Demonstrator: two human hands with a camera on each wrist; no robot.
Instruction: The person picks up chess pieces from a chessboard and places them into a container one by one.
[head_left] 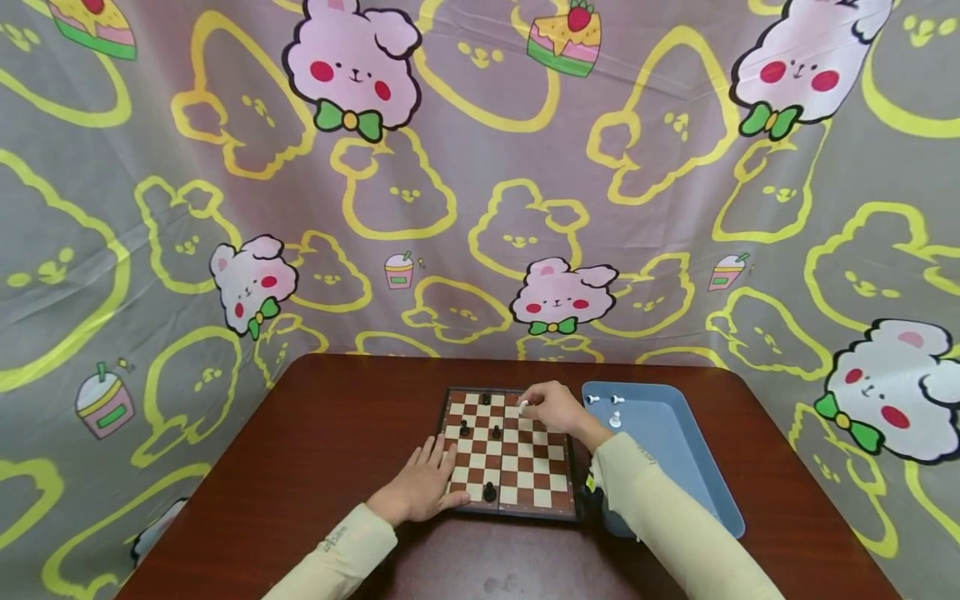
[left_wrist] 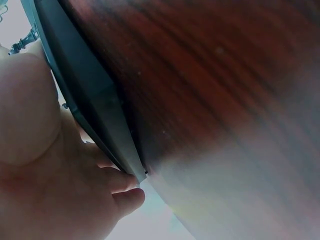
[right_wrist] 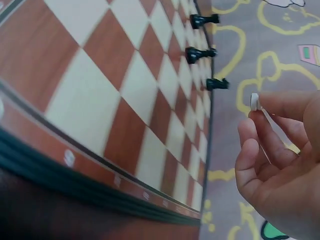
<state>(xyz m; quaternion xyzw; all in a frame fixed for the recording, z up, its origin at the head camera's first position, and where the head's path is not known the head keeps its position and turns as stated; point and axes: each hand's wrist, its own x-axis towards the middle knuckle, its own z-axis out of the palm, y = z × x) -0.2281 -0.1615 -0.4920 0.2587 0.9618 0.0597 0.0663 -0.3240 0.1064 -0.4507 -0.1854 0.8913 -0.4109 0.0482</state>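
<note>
A brown-and-cream chessboard lies on the table with several black chess pieces standing on it, one black piece close to the near edge. My left hand rests along the board's left edge, fingers extended; in the left wrist view the fingers lie against the board's dark side. Over the far right part of the board, my right hand pinches a white chess piece between thumb and fingers. Its base shows in the right wrist view; the rest is hidden by the fingers.
Right of the board sits a blue tray. Inside it, a white piece stands upright, and two more lie on their sides, including a white piece. A patterned cloth hangs behind and beside the brown table.
</note>
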